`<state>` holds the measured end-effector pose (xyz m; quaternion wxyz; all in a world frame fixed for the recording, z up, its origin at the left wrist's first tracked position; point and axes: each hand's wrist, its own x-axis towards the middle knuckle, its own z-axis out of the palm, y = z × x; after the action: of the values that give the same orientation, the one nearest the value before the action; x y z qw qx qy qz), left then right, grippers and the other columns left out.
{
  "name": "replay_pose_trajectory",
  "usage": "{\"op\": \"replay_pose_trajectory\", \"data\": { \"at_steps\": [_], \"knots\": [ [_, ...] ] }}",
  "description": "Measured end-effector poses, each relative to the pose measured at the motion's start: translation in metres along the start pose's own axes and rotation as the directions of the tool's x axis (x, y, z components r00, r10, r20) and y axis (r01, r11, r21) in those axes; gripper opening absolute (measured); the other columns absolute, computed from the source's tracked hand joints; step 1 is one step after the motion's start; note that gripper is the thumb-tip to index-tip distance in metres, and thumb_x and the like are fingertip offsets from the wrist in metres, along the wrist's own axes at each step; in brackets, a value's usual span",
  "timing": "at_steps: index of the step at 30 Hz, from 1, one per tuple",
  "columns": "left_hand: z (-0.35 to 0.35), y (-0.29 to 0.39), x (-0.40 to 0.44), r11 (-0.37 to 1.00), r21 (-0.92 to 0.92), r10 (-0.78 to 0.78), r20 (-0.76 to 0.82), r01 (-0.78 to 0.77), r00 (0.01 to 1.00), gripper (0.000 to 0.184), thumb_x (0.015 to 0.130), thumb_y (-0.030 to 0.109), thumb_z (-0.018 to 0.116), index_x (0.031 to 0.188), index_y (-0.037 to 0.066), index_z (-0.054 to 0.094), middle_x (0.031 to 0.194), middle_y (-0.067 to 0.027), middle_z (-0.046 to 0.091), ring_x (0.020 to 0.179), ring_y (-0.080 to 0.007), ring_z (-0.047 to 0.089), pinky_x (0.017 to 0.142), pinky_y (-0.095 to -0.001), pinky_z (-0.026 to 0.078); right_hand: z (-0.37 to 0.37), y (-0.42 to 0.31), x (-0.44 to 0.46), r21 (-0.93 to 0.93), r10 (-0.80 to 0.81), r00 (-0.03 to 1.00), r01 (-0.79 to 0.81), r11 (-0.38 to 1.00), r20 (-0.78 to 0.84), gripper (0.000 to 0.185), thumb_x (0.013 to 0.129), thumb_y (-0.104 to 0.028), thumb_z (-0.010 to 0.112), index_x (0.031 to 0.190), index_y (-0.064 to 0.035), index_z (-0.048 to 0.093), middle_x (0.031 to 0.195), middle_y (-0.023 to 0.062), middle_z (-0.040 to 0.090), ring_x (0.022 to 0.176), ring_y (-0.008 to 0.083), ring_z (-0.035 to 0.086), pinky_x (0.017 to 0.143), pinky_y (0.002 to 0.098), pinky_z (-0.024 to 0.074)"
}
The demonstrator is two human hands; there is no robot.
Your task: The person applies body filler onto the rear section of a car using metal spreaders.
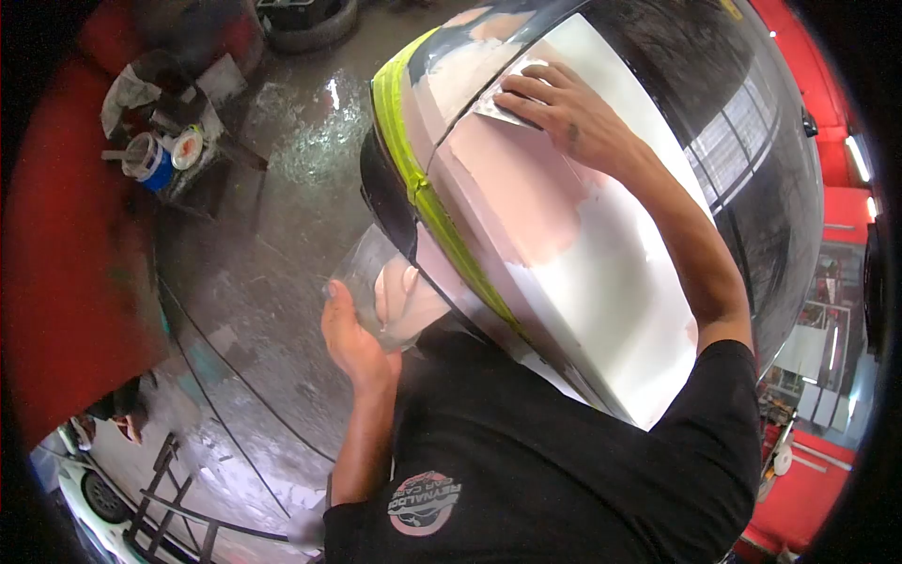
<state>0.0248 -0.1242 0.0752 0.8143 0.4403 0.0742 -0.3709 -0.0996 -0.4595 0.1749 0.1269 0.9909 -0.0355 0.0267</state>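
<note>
My left hand (352,329) grips a clear sheet-like palette (362,258) by its edge, with a smear of pink body filler (413,305) on top. It is held low, beside the lower edge of the car panel. My right hand (578,122) pinches a thin, pale spreader (503,105) and presses it against the white car panel (620,254). The spreader lies near a panel seam, at the upper end of a broad pink filler patch (517,188). Part of the spreader is hidden under my fingers.
Yellow-green masking tape (442,221) runs along the panel's edge, and dark car glass (723,103) lies to the right. A stand at the left holds a blue-and-white tub (150,164). Thin cables (225,376) cross the floor near a metal frame (164,498).
</note>
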Motion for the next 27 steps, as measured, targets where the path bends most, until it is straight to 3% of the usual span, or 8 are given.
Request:
{"op": "replay_pose_trajectory", "data": {
  "at_steps": [4, 7, 13, 16, 19, 27],
  "knots": [
    [-0.007, -0.002, 0.003, 1.0, 0.015, 0.006, 0.005, -0.006, 1.0, 0.038, 0.11, 0.031, 0.048, 0.12, -0.004, 0.059, 0.118, -0.0171, 0.066, 0.108, -0.0278, 0.069, 0.095, -0.043, 0.057, 0.003, 0.002, -0.005, -0.018, 0.007, 1.0, -0.007, 1.0, -0.024, 0.055, 0.079, 0.007, 0.064, 0.131, -0.009, 0.065, 0.138, 0.009, 0.062, 0.13, 0.0299, 0.054, 0.117, 0.0435, 0.0394],
    [-0.008, -0.003, 0.003, 0.999, 0.037, -0.008, -0.045, 0.01, 0.999, 0.038, 0.11, 0.031, 0.048, 0.12, -0.004, 0.059, 0.118, -0.0171, 0.066, 0.109, -0.0279, 0.069, 0.095, -0.043, 0.057, 0.003, 0.0, 0.001, -0.056, -0.003, 0.999, 0.001, 0.998, -0.035, 0.045, 0.088, -0.004, 0.059, 0.132, -0.0135, 0.064, 0.138, 0.0041, 0.061, 0.129, 0.0268, 0.054, 0.117, 0.0443, 0.0373],
    [-0.017, -0.006, 0.004, 1.0, 0.026, -0.004, -0.026, 0.005, 1.0, 0.039, 0.11, 0.033, 0.049, 0.121, -0.003, 0.059, 0.119, -0.0166, 0.066, 0.11, -0.0279, 0.068, 0.095, -0.0429, 0.056, 0.008, -0.002, 0.002, -0.081, 0.014, 1.0, -0.014, 0.997, -0.003, 0.047, 0.088, -0.003, 0.06, 0.134, -0.0131, 0.064, 0.14, 0.0052, 0.061, 0.13, 0.0273, 0.054, 0.117, 0.0439, 0.0373],
    [-0.016, -0.005, 0.003, 0.999, 0.039, 0.005, -0.042, -0.003, 0.999, 0.039, 0.109, 0.033, 0.05, 0.12, -0.003, 0.059, 0.119, -0.0158, 0.066, 0.109, -0.0274, 0.069, 0.095, -0.0427, 0.056, 0.006, -0.004, 0.003, -0.068, 0.025, 1.0, -0.024, 0.997, 0.002, 0.048, 0.087, -0.003, 0.061, 0.135, -0.0135, 0.064, 0.14, 0.0053, 0.061, 0.129, 0.028, 0.054, 0.116, 0.0441, 0.0385],
    [-0.012, -0.001, -0.001, 0.999, 0.006, -0.033, -0.024, 0.034, 0.999, 0.038, 0.109, 0.033, 0.051, 0.12, -0.003, 0.06, 0.119, -0.0154, 0.066, 0.109, -0.027, 0.069, 0.095, -0.0425, 0.057, 0.005, -0.008, 0.002, 0.001, 0.048, 0.999, -0.048, 0.999, 0.008, 0.059, 0.079, 0.01, 0.062, 0.134, -0.01, 0.064, 0.141, 0.0095, 0.06, 0.132, 0.032, 0.052, 0.118, 0.0436, 0.0385],
    [-0.013, -0.006, 0.0, 0.999, 0.039, -0.012, -0.032, 0.013, 0.999, 0.039, 0.109, 0.033, 0.051, 0.12, -0.004, 0.06, 0.118, -0.0157, 0.066, 0.109, -0.0277, 0.068, 0.095, -0.0429, 0.057, 0.003, -0.006, -0.012, 0.086, 0.03, 0.999, -0.031, 0.996, 0.015, 0.063, 0.072, 0.013, 0.059, 0.132, -0.0071, 0.064, 0.142, 0.0113, 0.059, 0.133, 0.0335, 0.05, 0.12, 0.0448, 0.0358]
  ]
}}
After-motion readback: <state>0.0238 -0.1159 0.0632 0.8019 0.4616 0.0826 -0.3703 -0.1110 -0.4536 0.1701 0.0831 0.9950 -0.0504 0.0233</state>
